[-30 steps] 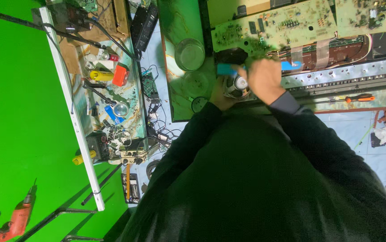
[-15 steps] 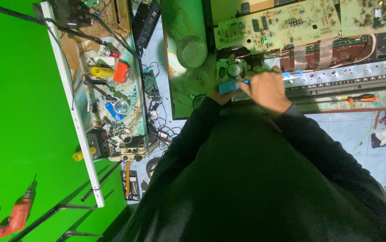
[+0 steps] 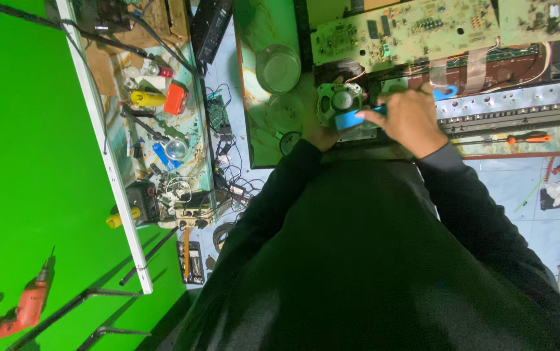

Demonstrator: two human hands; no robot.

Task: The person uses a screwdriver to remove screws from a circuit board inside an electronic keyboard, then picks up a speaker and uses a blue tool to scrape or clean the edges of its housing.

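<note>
Blue tool on a small speaker, upper middle of frame

Blue-handled tool (image 3: 351, 119) is pinched in the right hand (image 3: 410, 120), grip pressed together around the handle, knuckles toward the camera. Tool end lies against a small round speaker (image 3: 340, 103) with a grey centre and pale green frame, upper middle of the frame. Left hand (image 3: 322, 135) sits just under the speaker, mostly hidden by it and by the black sleeve; cannot tell whether its grip is spread or closed.

Speaker rests on the green marbled tabletop (image 3: 260, 26). Just left of it a clear glass jar (image 3: 279, 67), with a second clear round dish (image 3: 288, 110) below. Above and right of the hands a long pale green circuit board (image 3: 410, 29); below that a silver metal strip with rows of holes (image 3: 520, 107). Orange-handled screwdriver (image 3: 527, 138) lies right of the right hand, apart from it.

Left side: a cluttered shelf (image 3: 163, 130) with wires, a yellow piece and an orange block. Red drill (image 3: 20, 312) at lower left against the green backdrop (image 3: 26, 162).
</note>
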